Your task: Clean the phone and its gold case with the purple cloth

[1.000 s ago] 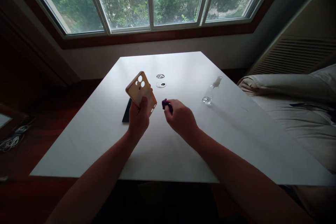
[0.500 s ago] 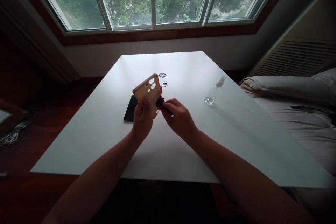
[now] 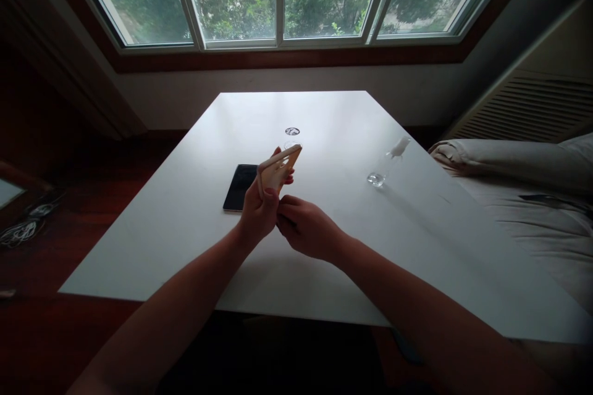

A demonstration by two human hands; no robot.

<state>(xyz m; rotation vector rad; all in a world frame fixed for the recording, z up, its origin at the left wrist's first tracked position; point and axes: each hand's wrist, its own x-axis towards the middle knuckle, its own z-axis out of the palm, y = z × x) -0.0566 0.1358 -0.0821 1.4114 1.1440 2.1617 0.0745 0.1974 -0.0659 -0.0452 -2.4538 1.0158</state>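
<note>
A tan phone case [image 3: 274,176] with camera cutouts is gripped in my left hand [image 3: 257,210], its fingers wrapped round the far side and the thumb in front. It is tilted so that I see it nearly edge-on. My right hand [image 3: 309,228] is closed beside the case's lower end, close against the left hand. Between its fingers is a small dark brush-like tool [image 3: 286,220], mostly hidden. A black-screened phone [image 3: 238,186] lies on the white table [image 3: 185,253], just left of and behind my left hand.
A clear spray bottle [image 3: 376,179] with a white top stands on the right of the table. A round black-and-white mark [image 3: 292,131] is near the far middle. A cushioned seat [image 3: 491,197] flanks the right edge; cables [image 3: 23,231] lie on the left floor.
My left hand has turned the phone case from showing its broad face to nearly edge-on. My right hand has moved down to its lower end with the dark tool. The view has shifted slightly.
</note>
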